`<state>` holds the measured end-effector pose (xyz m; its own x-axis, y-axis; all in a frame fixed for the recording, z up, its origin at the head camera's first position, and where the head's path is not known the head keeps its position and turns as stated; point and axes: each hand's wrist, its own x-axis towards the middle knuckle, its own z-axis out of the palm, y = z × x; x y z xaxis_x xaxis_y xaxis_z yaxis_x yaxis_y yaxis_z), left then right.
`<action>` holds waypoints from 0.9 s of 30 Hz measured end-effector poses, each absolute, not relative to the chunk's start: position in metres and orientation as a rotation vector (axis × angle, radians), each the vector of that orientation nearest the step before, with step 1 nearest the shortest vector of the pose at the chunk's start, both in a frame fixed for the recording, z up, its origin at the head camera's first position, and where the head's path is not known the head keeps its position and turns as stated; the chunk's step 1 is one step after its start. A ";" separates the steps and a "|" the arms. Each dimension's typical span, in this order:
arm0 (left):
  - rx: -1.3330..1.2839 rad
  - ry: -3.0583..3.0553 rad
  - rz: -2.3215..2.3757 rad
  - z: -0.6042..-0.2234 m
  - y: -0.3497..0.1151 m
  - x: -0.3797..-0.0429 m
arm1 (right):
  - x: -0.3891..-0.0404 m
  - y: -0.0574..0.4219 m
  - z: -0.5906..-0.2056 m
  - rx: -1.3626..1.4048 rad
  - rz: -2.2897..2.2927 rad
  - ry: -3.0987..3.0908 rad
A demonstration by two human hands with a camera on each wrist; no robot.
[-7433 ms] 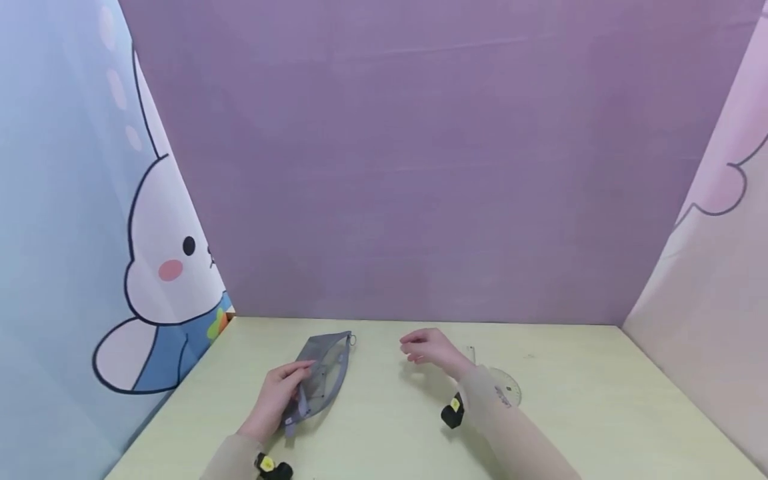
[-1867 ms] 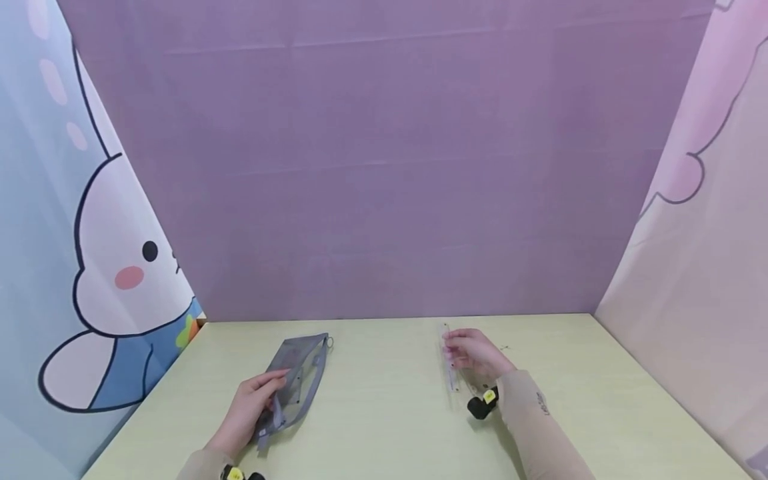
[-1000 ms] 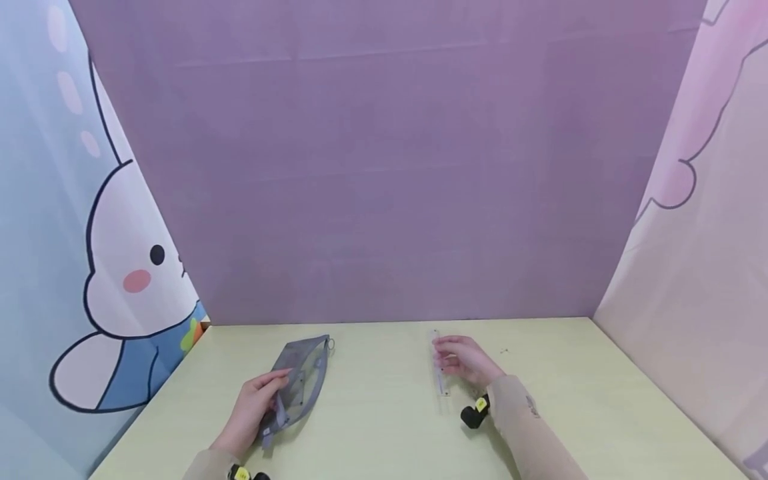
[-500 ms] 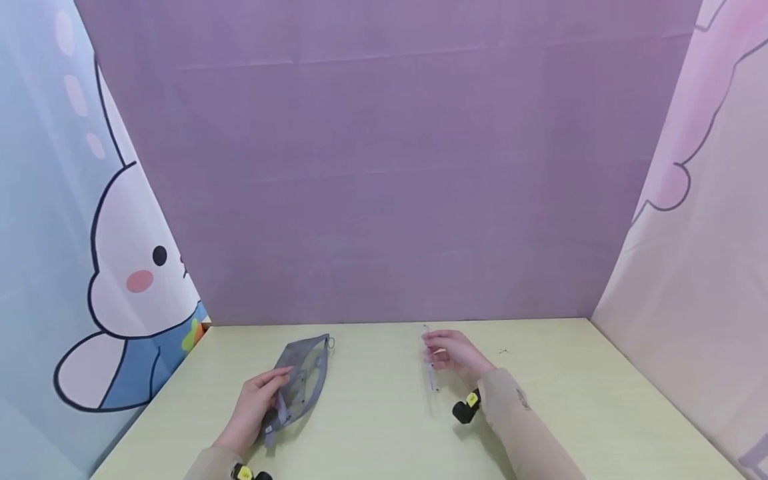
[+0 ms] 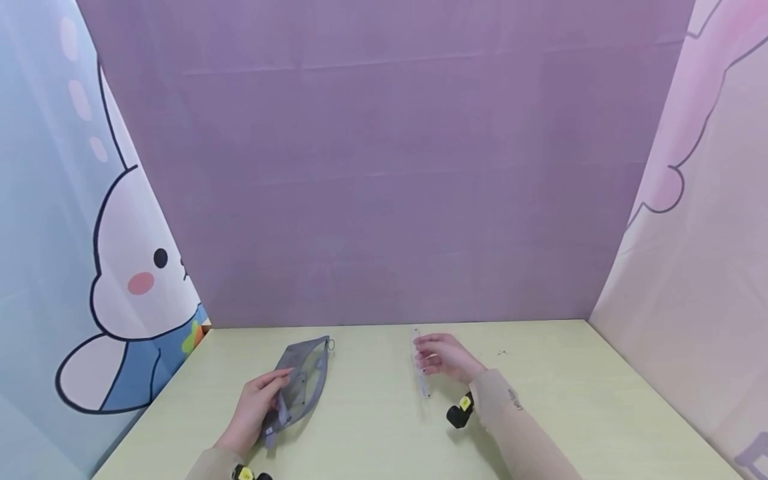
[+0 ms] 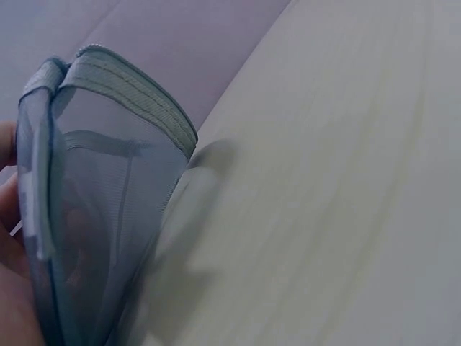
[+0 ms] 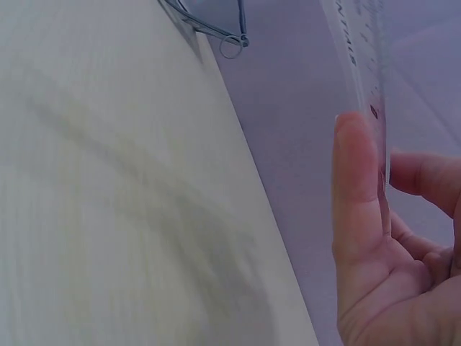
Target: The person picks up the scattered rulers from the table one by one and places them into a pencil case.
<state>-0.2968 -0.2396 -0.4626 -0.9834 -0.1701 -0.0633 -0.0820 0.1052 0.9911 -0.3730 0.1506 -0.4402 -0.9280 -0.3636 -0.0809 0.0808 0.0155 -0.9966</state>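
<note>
My left hand (image 5: pixel 258 403) grips a grey see-through mesh pouch (image 5: pixel 321 380) by its near left side, thumb on top. The pouch's mouth gapes, and its zip edge (image 6: pixel 133 94) shows in the left wrist view. To the right, my right hand (image 5: pixel 447 357) pinches a clear plastic ruler (image 5: pixel 421 380) between thumb and fingers. It is held up on a slant above the table, with printed marks and a small hole near the thumb (image 7: pixel 356 158) in the right wrist view. A gap of bare table lies between ruler and pouch.
The pale wooden table (image 5: pixel 372 427) ends at a purple backdrop (image 5: pixel 384 167). A cartoon cloth (image 5: pixel 144 233) hangs on the left and a pink one (image 5: pixel 708 267) on the right. Small dark marks (image 5: pixel 503 352) show on the tabletop. A metal ring (image 7: pixel 232 47) hangs from the pouch's far corner.
At first my right hand was empty, a ruler and a clear protractor near its arm. It has since picked up the ruler and carried it left towards the pouch. My left hand keeps its grip.
</note>
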 end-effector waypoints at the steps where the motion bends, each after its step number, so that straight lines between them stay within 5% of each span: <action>1: 0.257 -2.281 -2.042 -0.463 -0.239 -0.297 | -0.373 0.149 -0.441 -0.290 -1.982 1.978; 27: 0.258 -2.303 -2.037 -0.464 -0.240 -0.298 | -0.369 0.098 -0.452 -0.304 -1.914 1.921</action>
<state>-0.2979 -0.2399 -0.4641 -0.9845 -0.1616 -0.0688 -0.0880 0.1149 0.9895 -0.3693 0.0984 -0.4519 -0.8920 -0.4320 -0.1328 0.1313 0.0335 -0.9908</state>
